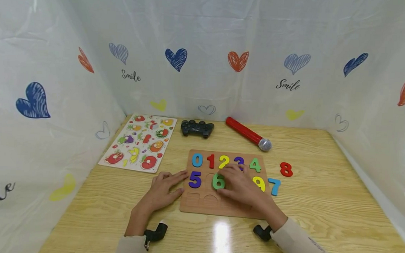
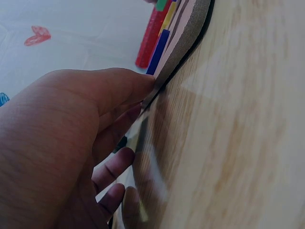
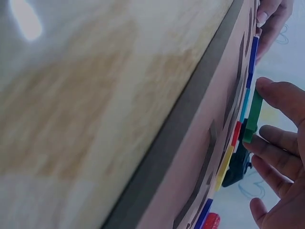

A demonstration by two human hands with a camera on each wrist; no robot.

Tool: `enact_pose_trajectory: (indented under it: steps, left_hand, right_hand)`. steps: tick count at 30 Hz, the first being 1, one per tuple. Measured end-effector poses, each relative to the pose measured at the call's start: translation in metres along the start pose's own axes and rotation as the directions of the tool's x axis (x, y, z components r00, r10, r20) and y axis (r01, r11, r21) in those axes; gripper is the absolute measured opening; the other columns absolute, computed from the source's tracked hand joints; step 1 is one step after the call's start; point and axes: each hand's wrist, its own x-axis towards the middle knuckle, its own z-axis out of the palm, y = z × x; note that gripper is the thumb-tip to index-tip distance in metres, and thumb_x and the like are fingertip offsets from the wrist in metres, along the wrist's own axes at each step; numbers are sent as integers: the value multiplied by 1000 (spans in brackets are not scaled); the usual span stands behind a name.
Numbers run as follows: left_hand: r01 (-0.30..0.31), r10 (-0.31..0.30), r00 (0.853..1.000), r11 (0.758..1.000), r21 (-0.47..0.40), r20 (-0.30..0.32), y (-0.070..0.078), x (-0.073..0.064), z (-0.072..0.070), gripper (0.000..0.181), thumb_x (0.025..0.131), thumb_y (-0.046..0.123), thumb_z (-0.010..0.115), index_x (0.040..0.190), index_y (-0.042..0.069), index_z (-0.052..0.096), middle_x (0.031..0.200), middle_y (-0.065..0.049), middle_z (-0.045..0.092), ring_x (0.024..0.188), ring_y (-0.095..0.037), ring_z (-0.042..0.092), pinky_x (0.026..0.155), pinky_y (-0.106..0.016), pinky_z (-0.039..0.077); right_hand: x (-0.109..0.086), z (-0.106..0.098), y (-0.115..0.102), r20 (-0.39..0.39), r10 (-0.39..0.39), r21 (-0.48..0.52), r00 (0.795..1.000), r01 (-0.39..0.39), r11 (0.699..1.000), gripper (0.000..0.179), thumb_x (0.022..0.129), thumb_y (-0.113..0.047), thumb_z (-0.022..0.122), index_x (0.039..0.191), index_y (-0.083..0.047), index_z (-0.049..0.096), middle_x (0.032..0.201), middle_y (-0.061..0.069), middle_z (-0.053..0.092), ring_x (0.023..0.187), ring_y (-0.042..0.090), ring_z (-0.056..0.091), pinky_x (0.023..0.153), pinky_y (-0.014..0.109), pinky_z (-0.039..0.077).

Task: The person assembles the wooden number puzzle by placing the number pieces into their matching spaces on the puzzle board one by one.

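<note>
My right hand [image 1: 238, 185] pinches the green number 6 [image 1: 215, 180] between thumb and fingers over the brown wooden number board [image 1: 199, 209]. In the right wrist view the green 6 [image 3: 255, 112] stands out above the board's face, beside its recesses. My left hand [image 1: 163, 191] rests at the board's left edge, thumb and fingers fairly straight and touching it; the left wrist view shows the thumb on the rim beside the purple 5 [image 2: 157, 55]. In the board's upper row sit 0, 1, 2, 3 and 4; the 9 [image 1: 263, 182] is partly behind my right hand.
A blue 7 [image 1: 274, 185] lies at the board's right edge, and a red 8 [image 1: 286, 169] on the table beyond it. Behind the board are a black game controller [image 1: 197, 129] and a red microphone [image 1: 244, 131]. A fruit puzzle board [image 1: 119, 158] lies at the back left.
</note>
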Motion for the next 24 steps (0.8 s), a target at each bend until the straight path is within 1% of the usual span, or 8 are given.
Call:
enact_pose_trajectory:
  steps: [4, 12, 18, 24]
  left_hand:
    - [-6, 6, 1000, 1000, -9, -2, 0, 0, 0, 52, 99, 33, 62, 150, 26, 51, 155, 8, 42, 114, -26, 38, 90, -49, 26]
    - [-17, 17, 1000, 1000, -4, -7, -2, 1, 2, 52, 100, 36, 60, 150, 26, 51, 155, 7, 42, 112, -24, 38, 88, -47, 27]
    - [-5, 5, 1000, 1000, 7, 4, -3, 1, 2, 52, 100, 37, 60, 150, 27, 50, 156, 9, 41, 114, -24, 38, 87, -46, 27]
    - [7, -7, 1000, 1000, 5, 10, -2, 1, 2, 51, 100, 38, 60, 149, 27, 51, 155, 10, 42, 115, -24, 38, 87, -46, 27]
  right_hand:
    - [3, 1, -3, 6, -7, 6, 1000, 7, 1000, 49, 85, -37, 81, 127, -14, 67, 124, -1, 65, 128, 27, 45, 105, 59, 21]
    - [8, 8, -5, 6, -7, -16, 1000, 7, 1000, 52, 85, -42, 80, 127, -14, 66, 127, 1, 64, 129, 28, 45, 107, 61, 22]
    - [13, 10, -5, 7, -15, -28, 1000, 15, 999, 51, 85, -41, 80, 126, -14, 67, 126, 1, 64, 128, 27, 47, 107, 61, 23]
    - [18, 12, -6, 47, 22, -20, 999, -21, 1000, 52, 87, -41, 79, 130, -15, 67, 124, 0, 64, 125, 26, 47, 105, 59, 23]
